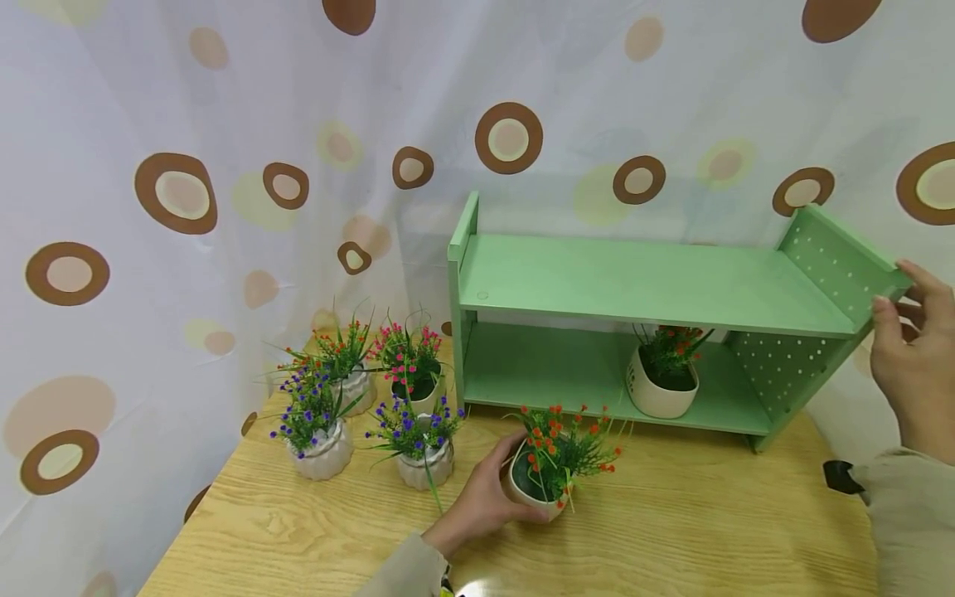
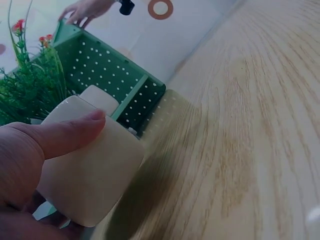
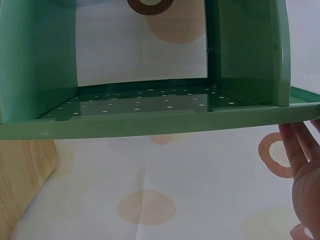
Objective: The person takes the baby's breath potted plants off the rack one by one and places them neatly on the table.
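Observation:
My left hand (image 1: pixel 488 489) grips a cream pot (image 2: pixel 95 160) with orange-red artificial flowers (image 1: pixel 559 448), thumb on one side and fingers round the other. The pot is tilted and close over the wooden table (image 1: pixel 671 514), in front of a green two-tier shelf (image 1: pixel 642 282). At the shelf's upper right corner, my right hand (image 1: pixel 921 352) holds the front edge of the perforated side panel (image 1: pixel 836 257) between thumb and fingers. Only part of that hand shows in the right wrist view, its fingers (image 3: pixel 295 150) against the panel's outer side.
Another cream pot (image 1: pixel 664 390) with red flowers stands on the lower tier, toward the right. Left of the shelf, several potted artificial plants with purple (image 1: pixel 321 452), pink (image 1: pixel 414 390) and red flowers stand grouped on the table. A patterned curtain (image 1: pixel 298 99) hangs behind.

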A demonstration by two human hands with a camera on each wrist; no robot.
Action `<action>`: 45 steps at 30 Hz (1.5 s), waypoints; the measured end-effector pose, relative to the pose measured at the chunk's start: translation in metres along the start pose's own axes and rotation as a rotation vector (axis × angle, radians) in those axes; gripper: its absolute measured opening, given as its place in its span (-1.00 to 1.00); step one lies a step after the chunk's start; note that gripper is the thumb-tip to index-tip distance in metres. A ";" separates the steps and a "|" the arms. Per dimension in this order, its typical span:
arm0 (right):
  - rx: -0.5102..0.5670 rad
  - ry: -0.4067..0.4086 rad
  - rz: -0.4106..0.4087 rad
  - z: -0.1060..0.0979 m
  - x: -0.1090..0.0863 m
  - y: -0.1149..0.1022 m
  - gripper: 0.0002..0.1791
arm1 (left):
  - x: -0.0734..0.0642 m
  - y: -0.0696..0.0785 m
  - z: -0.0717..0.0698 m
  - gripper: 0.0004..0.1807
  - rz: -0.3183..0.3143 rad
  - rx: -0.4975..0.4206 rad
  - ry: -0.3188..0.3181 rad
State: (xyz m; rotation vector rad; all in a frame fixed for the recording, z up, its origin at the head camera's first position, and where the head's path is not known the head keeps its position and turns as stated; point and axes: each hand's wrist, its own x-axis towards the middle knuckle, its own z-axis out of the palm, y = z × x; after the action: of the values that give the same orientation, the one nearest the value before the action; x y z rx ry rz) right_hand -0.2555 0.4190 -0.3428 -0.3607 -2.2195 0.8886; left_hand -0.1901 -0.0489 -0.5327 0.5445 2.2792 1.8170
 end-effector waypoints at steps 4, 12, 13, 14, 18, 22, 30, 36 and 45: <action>0.012 0.008 -0.014 0.001 0.000 0.002 -0.41 | 0.001 -0.005 -0.001 0.23 0.004 -0.030 -0.023; 0.023 0.026 -0.047 0.004 0.002 0.006 -0.43 | 0.002 -0.016 -0.005 0.23 -0.024 -0.067 -0.044; 0.020 0.022 -0.041 0.003 0.002 0.005 -0.43 | 0.002 -0.017 -0.005 0.24 -0.025 -0.070 -0.044; 0.018 0.018 -0.038 0.002 0.002 0.005 -0.42 | 0.002 -0.019 -0.005 0.24 -0.026 -0.084 -0.047; 0.017 0.003 -0.023 0.000 0.002 0.004 -0.42 | 0.003 -0.022 -0.005 0.23 -0.022 -0.143 -0.057; 0.003 -0.019 0.023 0.000 0.001 0.003 -0.41 | 0.002 -0.023 -0.006 0.23 -0.031 -0.175 -0.065; 0.012 -0.018 0.033 0.000 0.001 0.003 -0.41 | 0.003 -0.021 -0.009 0.23 -0.040 -0.123 -0.076; 0.005 -0.007 -0.006 0.001 0.001 0.005 -0.41 | 0.003 -0.019 -0.009 0.27 -0.051 -0.092 -0.083; -0.001 -0.023 0.027 0.000 0.001 0.002 -0.41 | -0.001 0.006 -0.021 0.39 -0.021 0.008 -0.071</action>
State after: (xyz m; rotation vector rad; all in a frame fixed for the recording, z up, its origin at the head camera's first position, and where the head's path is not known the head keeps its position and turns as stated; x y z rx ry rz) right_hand -0.2559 0.4210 -0.3436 -0.3836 -2.2406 0.9101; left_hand -0.1959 -0.0672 -0.5217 0.5748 2.2389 1.7511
